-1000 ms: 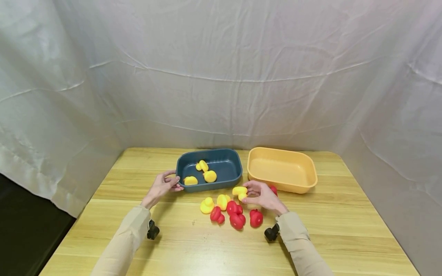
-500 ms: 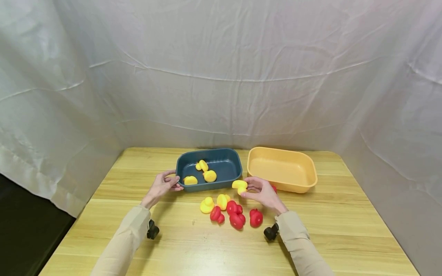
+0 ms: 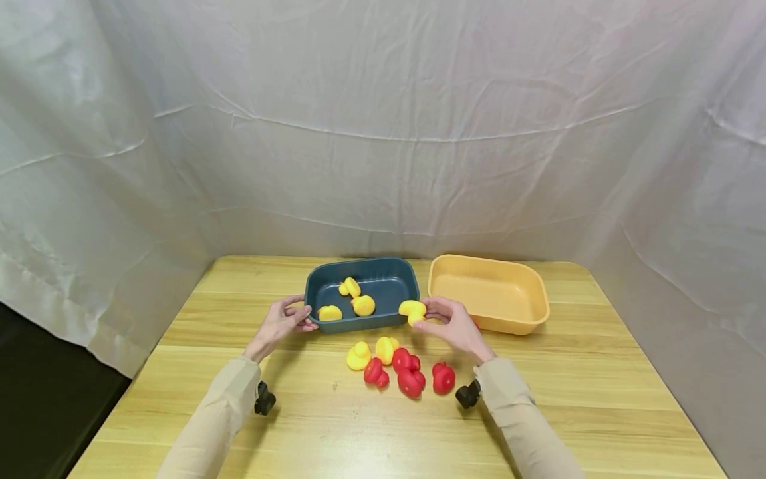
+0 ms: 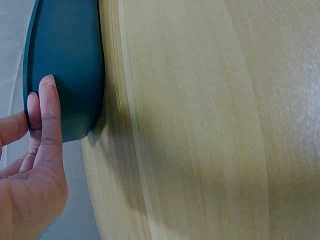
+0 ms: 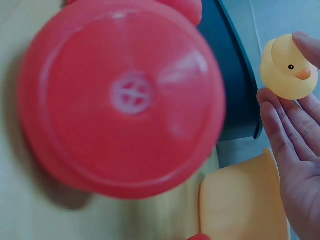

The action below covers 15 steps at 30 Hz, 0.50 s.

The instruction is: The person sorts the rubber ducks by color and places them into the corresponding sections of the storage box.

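Observation:
My right hand (image 3: 455, 324) pinches a yellow rubber duck (image 3: 412, 311) between thumb and fingers, tipped over, close by the right front corner of a dark blue bin (image 3: 389, 293). In the right wrist view the duck (image 5: 285, 70) shows its eye and orange beak. At the bin's left end, my left hand (image 3: 281, 326) grips the rim, thumb on the edge and fingers (image 4: 50, 110) along the outer wall. Several yellow ducks, one of them a duck (image 3: 364, 306) near the middle, lie inside the bin.
Two yellow ducks, including a left one (image 3: 358, 357), lie on the wooden table (image 3: 335, 426) before the bin. Several red rubber ducks lie beside them, one duck (image 3: 443, 378) to the right. A yellow-orange bin (image 3: 491, 296) stands at the right. A grey curtain (image 3: 383, 166) hangs behind.
My right hand has lifted the yellow duck away from the others, up and slightly left toward the blue bin. My left hand stays on the rim.

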Available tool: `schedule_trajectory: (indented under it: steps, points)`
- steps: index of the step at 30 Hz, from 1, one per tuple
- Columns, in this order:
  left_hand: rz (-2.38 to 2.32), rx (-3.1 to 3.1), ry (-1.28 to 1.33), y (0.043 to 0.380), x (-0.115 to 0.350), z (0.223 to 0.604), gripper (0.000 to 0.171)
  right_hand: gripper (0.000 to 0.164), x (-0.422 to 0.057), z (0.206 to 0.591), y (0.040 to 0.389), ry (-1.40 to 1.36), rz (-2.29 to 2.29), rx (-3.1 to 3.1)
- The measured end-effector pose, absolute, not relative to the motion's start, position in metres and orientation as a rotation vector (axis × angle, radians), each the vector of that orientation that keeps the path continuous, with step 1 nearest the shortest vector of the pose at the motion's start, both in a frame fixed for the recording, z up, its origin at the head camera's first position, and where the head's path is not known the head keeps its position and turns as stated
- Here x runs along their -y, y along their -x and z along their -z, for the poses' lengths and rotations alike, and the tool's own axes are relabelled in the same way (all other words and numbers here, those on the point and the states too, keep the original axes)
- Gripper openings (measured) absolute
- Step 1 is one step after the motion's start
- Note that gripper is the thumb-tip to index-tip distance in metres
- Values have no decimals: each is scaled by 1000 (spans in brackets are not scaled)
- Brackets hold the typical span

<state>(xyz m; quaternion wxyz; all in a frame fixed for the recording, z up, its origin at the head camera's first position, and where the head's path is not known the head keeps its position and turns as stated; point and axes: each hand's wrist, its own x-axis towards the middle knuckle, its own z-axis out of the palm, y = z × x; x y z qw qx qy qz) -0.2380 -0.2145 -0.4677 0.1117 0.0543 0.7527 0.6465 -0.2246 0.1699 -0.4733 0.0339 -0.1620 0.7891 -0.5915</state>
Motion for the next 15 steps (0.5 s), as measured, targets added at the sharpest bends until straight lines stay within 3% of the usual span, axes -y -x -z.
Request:
schedule_trajectory:
  steps: [15]
  points:
    - [-1872,-2238,-114,238,213,468,56,47,-162,458,241,506,1759,-2489]
